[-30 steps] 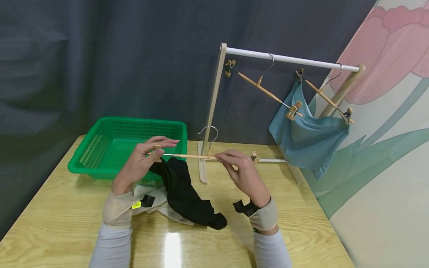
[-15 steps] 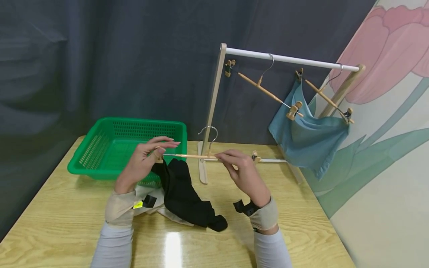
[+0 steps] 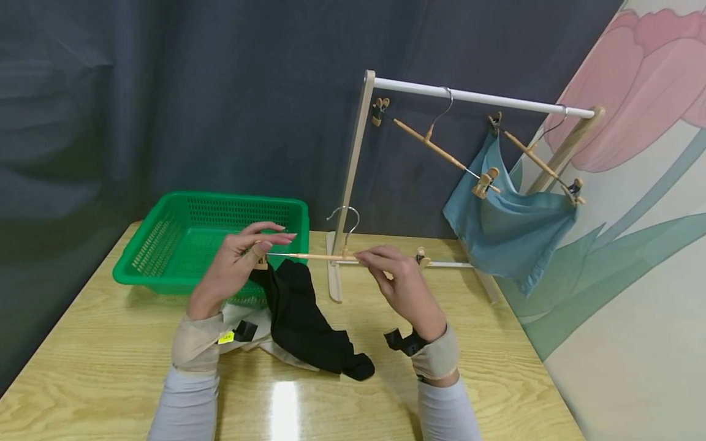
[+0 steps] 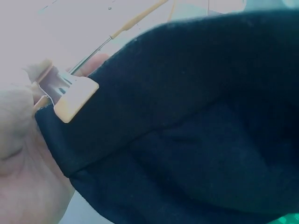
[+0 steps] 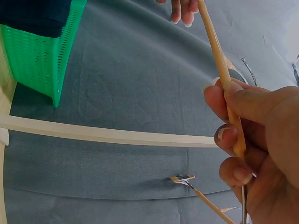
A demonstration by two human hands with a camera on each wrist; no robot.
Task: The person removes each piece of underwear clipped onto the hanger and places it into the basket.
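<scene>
My left hand pinches the wooden clip at the left end of a clip hanger. That clip is closed over the top edge of a black garment. The cloth hangs down from it and slants right over the table; its waistband-like band fills much of the left wrist view. Around the middle of the hanger's wooden bar curl the thumb and fingers of my right hand. The hanger's metal hook points up, and its right clip holds no cloth.
A green basket stands at the left back of the wooden table. Pale cloth lies under the black garment. Behind, a rack carries a bare clip hanger and another with blue cloth clipped on.
My left hand has shifted slightly right at the clip, and the clip's handles have turned out of sight behind the thumb. The right hand stays on the bar.
</scene>
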